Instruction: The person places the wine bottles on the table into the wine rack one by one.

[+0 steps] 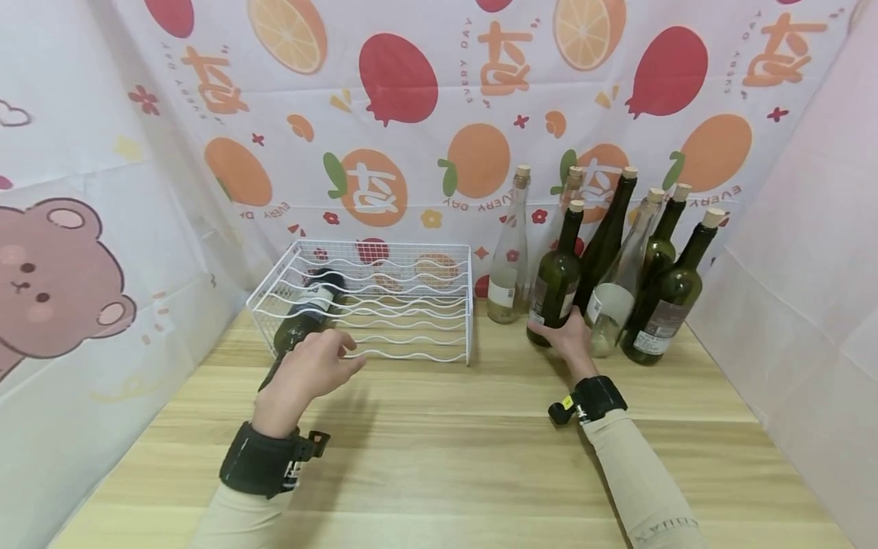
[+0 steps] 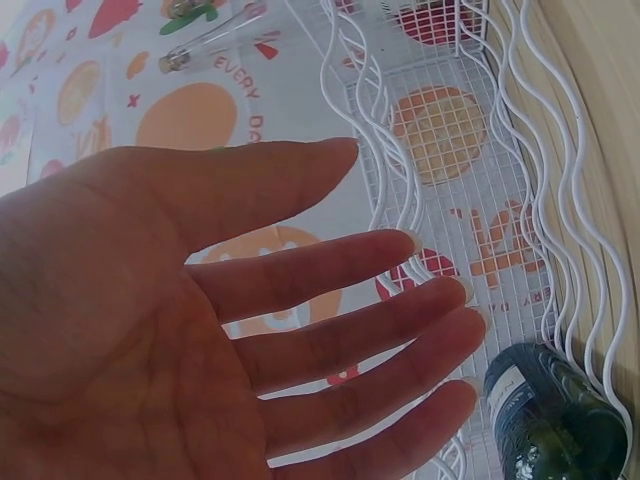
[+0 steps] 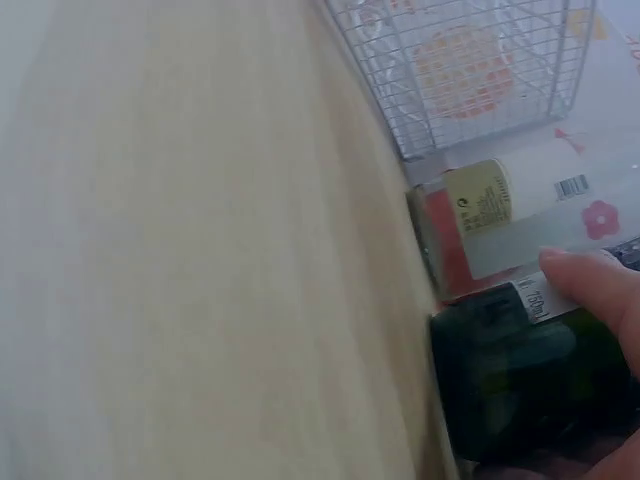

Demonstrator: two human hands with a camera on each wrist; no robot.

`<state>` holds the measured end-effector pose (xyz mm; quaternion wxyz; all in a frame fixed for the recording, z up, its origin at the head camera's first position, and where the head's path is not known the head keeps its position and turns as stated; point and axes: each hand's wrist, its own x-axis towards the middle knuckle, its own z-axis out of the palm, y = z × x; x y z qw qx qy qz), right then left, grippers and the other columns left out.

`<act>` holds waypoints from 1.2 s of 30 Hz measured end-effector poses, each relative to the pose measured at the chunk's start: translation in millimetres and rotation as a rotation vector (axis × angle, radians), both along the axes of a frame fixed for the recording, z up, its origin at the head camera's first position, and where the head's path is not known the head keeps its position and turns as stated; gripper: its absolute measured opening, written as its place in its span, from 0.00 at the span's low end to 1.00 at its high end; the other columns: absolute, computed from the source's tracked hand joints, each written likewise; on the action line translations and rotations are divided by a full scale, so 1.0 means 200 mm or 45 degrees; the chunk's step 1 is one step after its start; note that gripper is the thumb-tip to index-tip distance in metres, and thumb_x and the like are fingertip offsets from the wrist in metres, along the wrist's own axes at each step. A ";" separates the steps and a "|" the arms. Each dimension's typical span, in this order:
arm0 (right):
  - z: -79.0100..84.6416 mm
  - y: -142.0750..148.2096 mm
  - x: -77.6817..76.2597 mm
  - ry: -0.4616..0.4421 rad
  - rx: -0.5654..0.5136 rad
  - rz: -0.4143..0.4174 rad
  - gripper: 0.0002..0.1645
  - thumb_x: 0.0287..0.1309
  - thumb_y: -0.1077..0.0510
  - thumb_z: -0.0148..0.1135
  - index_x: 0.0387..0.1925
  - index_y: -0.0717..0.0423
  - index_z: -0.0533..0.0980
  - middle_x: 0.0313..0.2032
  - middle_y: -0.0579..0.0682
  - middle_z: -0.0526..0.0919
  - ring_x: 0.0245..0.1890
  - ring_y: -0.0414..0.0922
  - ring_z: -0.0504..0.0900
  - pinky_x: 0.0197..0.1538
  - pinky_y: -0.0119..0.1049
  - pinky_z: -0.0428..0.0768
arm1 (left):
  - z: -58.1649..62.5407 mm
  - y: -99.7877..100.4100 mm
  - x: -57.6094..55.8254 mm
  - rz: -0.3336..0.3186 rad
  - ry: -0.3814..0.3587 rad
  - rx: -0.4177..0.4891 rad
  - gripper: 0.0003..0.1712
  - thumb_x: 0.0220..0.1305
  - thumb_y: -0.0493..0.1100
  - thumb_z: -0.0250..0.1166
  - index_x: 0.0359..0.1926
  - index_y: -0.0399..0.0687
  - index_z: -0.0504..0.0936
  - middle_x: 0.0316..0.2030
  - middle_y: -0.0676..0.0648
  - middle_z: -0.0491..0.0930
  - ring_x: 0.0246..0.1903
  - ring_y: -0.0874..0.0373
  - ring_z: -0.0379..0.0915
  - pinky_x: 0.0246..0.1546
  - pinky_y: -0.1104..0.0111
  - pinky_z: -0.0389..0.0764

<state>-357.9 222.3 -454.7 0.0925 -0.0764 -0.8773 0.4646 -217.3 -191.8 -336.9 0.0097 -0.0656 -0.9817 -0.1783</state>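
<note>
My right hand (image 1: 568,339) grips a corked green bottle (image 1: 559,274); my left hand (image 1: 312,374) is loose and holds nothing.
My right thumb presses the label low on the bottle, which is roughly upright, while my left fingers spread just in front of a white wire rack (image 1: 405,267). Straight up at twelve o'clock from that hand, a dark bottle (image 1: 293,328) lies in the rack, its neck toward me. From the bottle I grip, the rack sits at nine o'clock, a clear bottle (image 1: 506,259) at ten, a tall dark bottle (image 1: 610,236) at two, and a white-labelled clear bottle (image 1: 613,301) just past three. Everything rests on a wood-grain counter (image 1: 453,457), with a fruit-printed cloth (image 1: 425,160) hanging at twelve o'clock.
</note>
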 end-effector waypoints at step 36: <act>0.38 0.04 0.21 0.001 0.566 1.014 0.47 0.32 0.44 0.87 0.57 0.60 0.83 0.47 0.53 0.88 0.41 0.43 0.83 0.45 0.41 0.82 | 0.06 0.12 0.09 -0.126 0.478 0.087 0.20 0.62 0.41 0.73 0.55 0.40 0.85 0.47 0.39 0.88 0.44 0.43 0.86 0.36 0.49 0.84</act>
